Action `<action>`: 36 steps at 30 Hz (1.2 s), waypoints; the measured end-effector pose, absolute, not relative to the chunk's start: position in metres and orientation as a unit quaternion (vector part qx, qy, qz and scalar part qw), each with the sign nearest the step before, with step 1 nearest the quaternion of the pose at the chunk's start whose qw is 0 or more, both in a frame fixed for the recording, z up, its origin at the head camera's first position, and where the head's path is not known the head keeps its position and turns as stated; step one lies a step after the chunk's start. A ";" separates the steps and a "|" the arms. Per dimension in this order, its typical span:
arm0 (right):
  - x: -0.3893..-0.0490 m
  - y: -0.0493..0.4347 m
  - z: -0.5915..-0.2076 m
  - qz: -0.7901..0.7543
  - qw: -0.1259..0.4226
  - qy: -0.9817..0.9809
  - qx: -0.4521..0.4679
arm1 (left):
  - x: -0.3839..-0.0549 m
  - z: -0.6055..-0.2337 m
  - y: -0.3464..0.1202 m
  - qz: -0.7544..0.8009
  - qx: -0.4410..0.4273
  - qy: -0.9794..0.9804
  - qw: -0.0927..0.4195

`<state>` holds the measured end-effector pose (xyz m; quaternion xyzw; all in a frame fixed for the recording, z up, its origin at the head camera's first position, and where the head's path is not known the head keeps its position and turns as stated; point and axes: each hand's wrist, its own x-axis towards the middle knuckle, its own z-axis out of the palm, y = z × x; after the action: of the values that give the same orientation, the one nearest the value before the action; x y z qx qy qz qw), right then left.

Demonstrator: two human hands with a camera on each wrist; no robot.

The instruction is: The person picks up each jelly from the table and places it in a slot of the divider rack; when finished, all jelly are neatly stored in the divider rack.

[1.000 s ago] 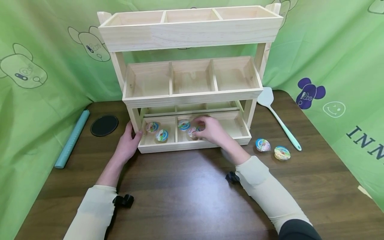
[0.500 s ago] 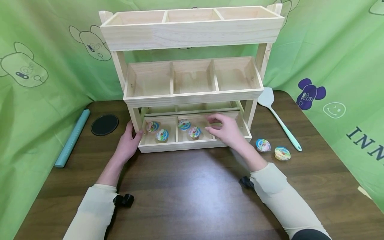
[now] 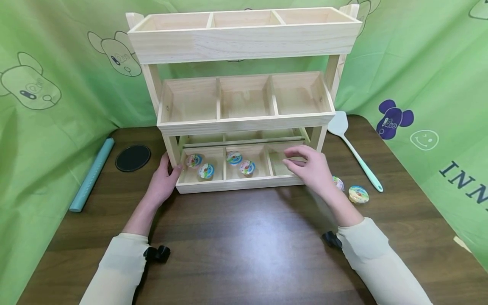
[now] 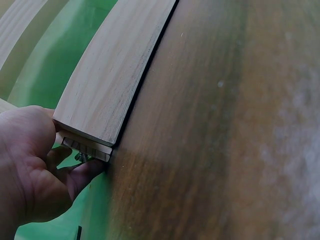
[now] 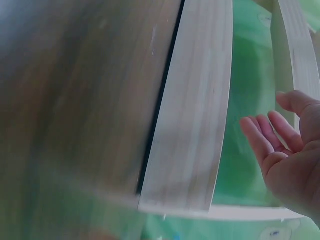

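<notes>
My left hand (image 3: 162, 184) rests against the left end of the wooden three-tier shelf (image 3: 244, 123), at its bottom tray. In the left wrist view its fingers touch the tray's end, by a small metal wing nut (image 4: 81, 157). Over the right compartment of the bottom tray hovers my right hand (image 3: 310, 167), fingers loosely bent and holding nothing. Two small lidded jelly cups (image 3: 206, 171) lie in that tray's left compartment, and two more jelly cups (image 3: 247, 168) are in the middle one. On the table, one jelly cup (image 3: 338, 183) is partly hidden by the right hand.
Another jelly cup (image 3: 358, 194) is on the table at the right, near a pale spatula (image 3: 356, 152). A blue-green rod (image 3: 92, 174) and a black disc (image 3: 133, 158) lie left of the shelf. Green printed cloth (image 3: 431, 84) hangs around the table.
My right hand has let go of the jelly cup in the middle compartment and moved right, over the right compartment. My left hand has stayed in place.
</notes>
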<state>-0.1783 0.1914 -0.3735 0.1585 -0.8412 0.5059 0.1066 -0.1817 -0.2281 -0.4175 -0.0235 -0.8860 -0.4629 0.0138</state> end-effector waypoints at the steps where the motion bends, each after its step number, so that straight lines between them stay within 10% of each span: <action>1: -0.177 0.195 -0.373 0.504 0.112 -0.842 0.154 | -0.182 -0.417 -0.228 -0.462 -0.023 -0.886 0.014; 18: -0.158 0.247 -0.376 0.429 0.156 -0.886 0.084 | -0.181 -0.417 -0.229 -0.469 -0.023 -0.883 -0.001; 36: -0.152 0.289 -0.375 0.295 0.013 -0.946 0.134 | -0.183 -0.419 -0.229 -0.470 -0.024 -0.882 0.012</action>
<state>-0.1523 0.2887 -0.3753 0.1344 -0.9461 0.2945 0.0126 -0.1832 -0.2293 -0.4186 -0.0237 -0.8824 -0.4698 0.0121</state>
